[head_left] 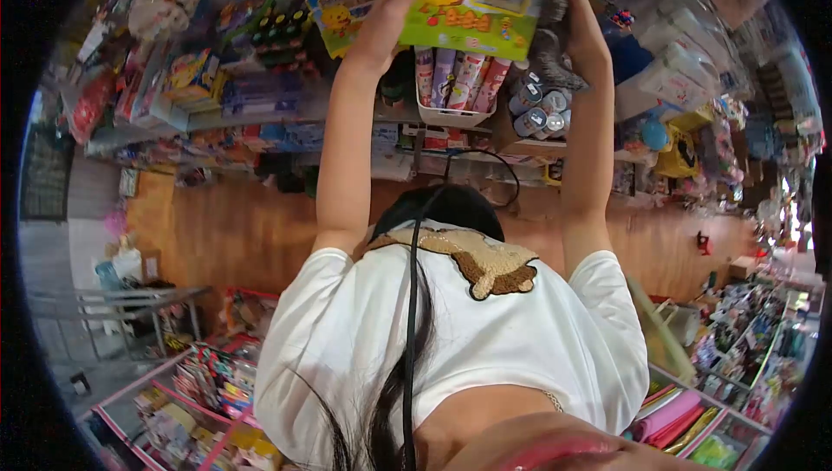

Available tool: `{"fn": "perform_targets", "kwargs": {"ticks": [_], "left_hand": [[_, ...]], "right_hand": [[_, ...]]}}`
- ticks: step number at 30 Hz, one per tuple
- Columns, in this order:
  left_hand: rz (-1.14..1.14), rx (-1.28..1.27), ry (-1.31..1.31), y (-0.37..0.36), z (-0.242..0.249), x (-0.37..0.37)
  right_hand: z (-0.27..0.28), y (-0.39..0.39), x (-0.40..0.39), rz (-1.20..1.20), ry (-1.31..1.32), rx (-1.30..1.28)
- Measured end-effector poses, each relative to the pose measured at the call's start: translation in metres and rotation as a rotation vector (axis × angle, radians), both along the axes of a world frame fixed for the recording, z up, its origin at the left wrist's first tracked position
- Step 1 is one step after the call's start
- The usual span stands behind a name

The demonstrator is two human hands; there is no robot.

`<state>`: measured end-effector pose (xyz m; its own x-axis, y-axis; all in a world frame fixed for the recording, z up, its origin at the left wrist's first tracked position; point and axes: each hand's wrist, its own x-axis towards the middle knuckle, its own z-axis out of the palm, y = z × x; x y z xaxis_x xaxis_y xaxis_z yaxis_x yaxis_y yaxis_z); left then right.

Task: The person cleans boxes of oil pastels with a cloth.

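Note:
My left hand point(397, 16) is at the left edge of a yellow and green cartoon-chick box point(472, 16), with its thumb over the front and its other fingers mostly hidden. The box's top runs out of view. My right hand point(587, 25) is raised to the right of the box, fingers stretched upward, with a small gap between hand and box. Behind that gap hangs something grey and fluffy point(548, 59). A second, smaller chick box point(341, 16) stands just left of my left hand.
Below the box, a white bin point(457, 116) holds several pink and purple wrapped tubes. Beside it, a carton contains several round-topped cans point(542, 111). Crowded shelves point(260, 120) extend to both sides. Behind me are divided display trays point(186, 415) and wooden floor point(234, 228).

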<state>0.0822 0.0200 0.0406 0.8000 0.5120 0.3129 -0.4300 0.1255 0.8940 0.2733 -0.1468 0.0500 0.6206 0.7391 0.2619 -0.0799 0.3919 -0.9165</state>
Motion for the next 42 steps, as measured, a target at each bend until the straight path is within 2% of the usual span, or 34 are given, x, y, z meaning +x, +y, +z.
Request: {"fn": "perform_targets", "kwargs": {"ticks": [1,3,4,5,6,9,11,13,15,18,19,22,23,26,29,31,34,38,39,42], "left_hand": [[-0.063,-0.071,0.018,0.008,-0.010,0.005],[-0.240,-0.267,-0.029,0.009,-0.016,0.002],[-0.112,-0.102,-0.112,0.012,-0.032,0.011],[0.024,0.063,-0.189,0.018,-0.060,0.028],[0.114,0.215,-0.206,0.014,-0.076,0.038],[0.305,0.634,-0.136,-0.020,-0.096,0.061],[-0.456,-0.095,-0.497,-0.040,-0.090,0.061],[-1.081,-0.974,-0.697,-0.052,-0.079,0.054],[-0.779,-0.888,-0.442,-0.060,-0.062,0.047],[-0.712,-0.781,-0.213,-0.062,-0.056,0.036],[-0.834,-0.784,-0.283,-0.056,-0.071,0.047],[-0.450,-0.551,0.092,-0.055,-0.038,0.013],[-0.552,-0.715,0.027,-0.053,-0.055,0.025],[-0.415,-0.649,0.003,-0.047,-0.075,0.016],[0.030,-0.452,0.207,-0.024,-0.112,0.012],[0.263,-0.695,-0.018,-0.019,-0.089,-0.021],[0.604,-0.305,-0.054,-0.012,-0.074,-0.036],[0.605,-0.175,-0.448,-0.025,-0.044,-0.033],[0.648,-0.026,-0.349,-0.026,-0.049,-0.034],[0.525,0.241,-0.345,-0.046,-0.035,-0.026]], "right_hand": [[-0.008,-0.007,0.006,0.120,-0.172,0.118],[0.012,0.011,-0.017,-0.052,-0.123,-0.094],[0.022,0.020,-0.029,-0.125,-0.088,-0.199],[0.017,0.024,-0.026,-0.084,-0.010,-0.137],[0.014,0.029,-0.025,-0.041,0.069,-0.078],[0.009,0.040,-0.032,-0.128,0.027,-0.126],[0.001,0.045,-0.022,-0.094,0.048,-0.128],[0.014,0.044,-0.046,-0.098,0.058,-0.137],[0.017,0.040,-0.051,-0.087,0.066,-0.130],[0.009,0.041,-0.038,-0.072,0.058,-0.144],[0.009,0.038,-0.039,-0.060,0.039,-0.151],[-0.001,0.039,-0.026,-0.104,-0.026,-0.161],[-0.005,0.037,-0.022,-0.132,-0.014,-0.244],[0.006,0.044,-0.046,-0.142,-0.021,-0.153],[0.005,0.048,-0.048,0.032,0.083,-0.019],[0.003,0.051,-0.047,0.024,0.171,0.050],[0.002,0.055,-0.052,-0.117,0.192,0.068],[0.008,0.053,-0.059,-0.023,0.138,0.103],[0.006,0.054,-0.057,-0.063,0.128,0.091],[-0.001,0.056,-0.053,-0.170,0.106,0.050]]}}
